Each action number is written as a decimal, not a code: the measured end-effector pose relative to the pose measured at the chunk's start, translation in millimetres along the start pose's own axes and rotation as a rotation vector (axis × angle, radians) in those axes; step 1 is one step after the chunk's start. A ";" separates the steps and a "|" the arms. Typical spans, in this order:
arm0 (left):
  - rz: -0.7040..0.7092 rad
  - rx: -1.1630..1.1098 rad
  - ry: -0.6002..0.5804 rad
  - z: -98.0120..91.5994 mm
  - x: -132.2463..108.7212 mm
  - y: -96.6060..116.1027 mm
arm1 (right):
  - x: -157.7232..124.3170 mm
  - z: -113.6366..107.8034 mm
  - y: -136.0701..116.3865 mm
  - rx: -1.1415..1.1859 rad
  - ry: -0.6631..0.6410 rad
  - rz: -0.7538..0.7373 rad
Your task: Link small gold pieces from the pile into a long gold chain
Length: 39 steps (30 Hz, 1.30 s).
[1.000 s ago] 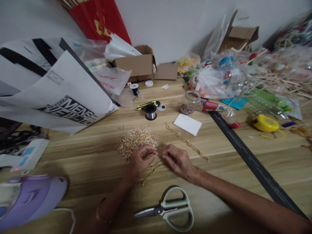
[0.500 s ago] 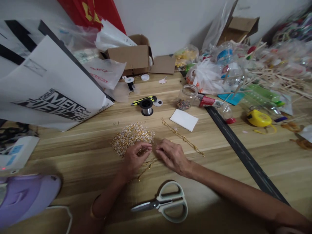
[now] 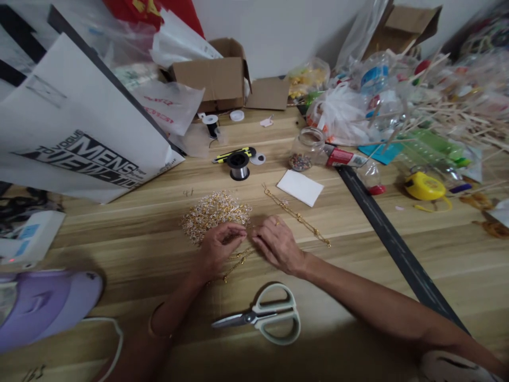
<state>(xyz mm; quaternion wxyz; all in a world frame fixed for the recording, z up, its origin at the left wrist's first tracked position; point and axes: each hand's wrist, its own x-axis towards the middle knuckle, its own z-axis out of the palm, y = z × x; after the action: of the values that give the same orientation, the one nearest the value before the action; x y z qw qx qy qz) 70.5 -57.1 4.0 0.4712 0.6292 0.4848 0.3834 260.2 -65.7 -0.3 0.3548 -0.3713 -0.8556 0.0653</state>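
Observation:
My left hand (image 3: 222, 245) is closed in a pinch at the front edge of a heap of small gold and clear beads (image 3: 212, 215). Facing it, my right hand (image 3: 280, 246) pinches too, its fingertips a short gap from the left ones. Whatever sits between the fingertips is too small to make out. Below the hands a gold chain (image 3: 239, 261) lies on the wooden table, one end passing close to the right fingers. Another gold beaded chain (image 3: 299, 218) is stretched out beyond my right hand. Scissors (image 3: 264, 315) with pale handles rest nearer to me, pointing left.
Behind the beads stand a wire spool (image 3: 239, 167) and a yellow-black utility knife (image 3: 222, 155). A folded white paper (image 3: 300, 187) lies by a bead jar (image 3: 306, 151). Left are a white bag (image 3: 91, 132) and a purple iron (image 3: 51, 305); right, a yellow tape measure (image 3: 424, 187).
The view has tilted slightly, so most of the table appears higher. Both hands keep their pinches near each other, with only small finger movement.

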 end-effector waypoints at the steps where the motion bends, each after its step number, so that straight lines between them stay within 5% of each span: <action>1: -0.004 -0.004 0.001 0.2 -0.1 0.3 | 0.0 0.0 0.2 0.001 -0.003 0.000; 39: -0.014 -0.050 -0.025 -1.3 2.2 -3.0 | 0.4 0.7 1.6 -0.014 -0.022 -0.007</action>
<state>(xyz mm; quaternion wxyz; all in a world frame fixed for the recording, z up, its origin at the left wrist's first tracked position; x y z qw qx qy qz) 69.0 -54.4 1.6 0.4956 0.6185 0.4737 0.3841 260.5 -64.2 -1.2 0.3431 -0.3698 -0.8612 0.0623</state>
